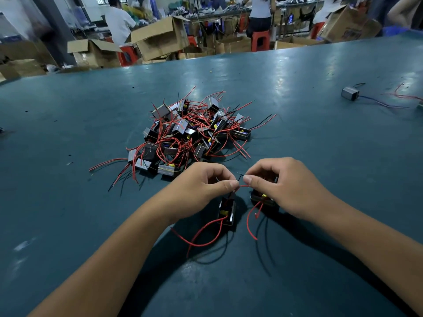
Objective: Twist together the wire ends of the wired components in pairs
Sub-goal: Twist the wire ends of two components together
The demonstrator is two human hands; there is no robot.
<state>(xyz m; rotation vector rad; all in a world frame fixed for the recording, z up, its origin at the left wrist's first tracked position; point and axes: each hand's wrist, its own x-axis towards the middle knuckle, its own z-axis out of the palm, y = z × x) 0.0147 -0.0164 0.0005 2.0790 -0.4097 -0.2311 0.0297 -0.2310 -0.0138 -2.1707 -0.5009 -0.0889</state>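
Two small black wired components lie on the green table just in front of me. One component [227, 211] sits under my left hand [201, 184], the other [263, 199] is partly hidden under my right hand [281, 186]. Both hands pinch thin wire ends [242, 185] between thumb and forefinger, fingertips almost touching; a short red piece and a black end show between them. Loose red and black wires [206, 234] trail from both components toward me. A pile of the same components [190, 133] with tangled red wires lies farther back.
A single grey component [349, 93] with blue and red wires lies at the far right of the table [68, 202]. Beyond the table's far edge stand open cardboard boxes [158, 37], red stools and people working at benches.
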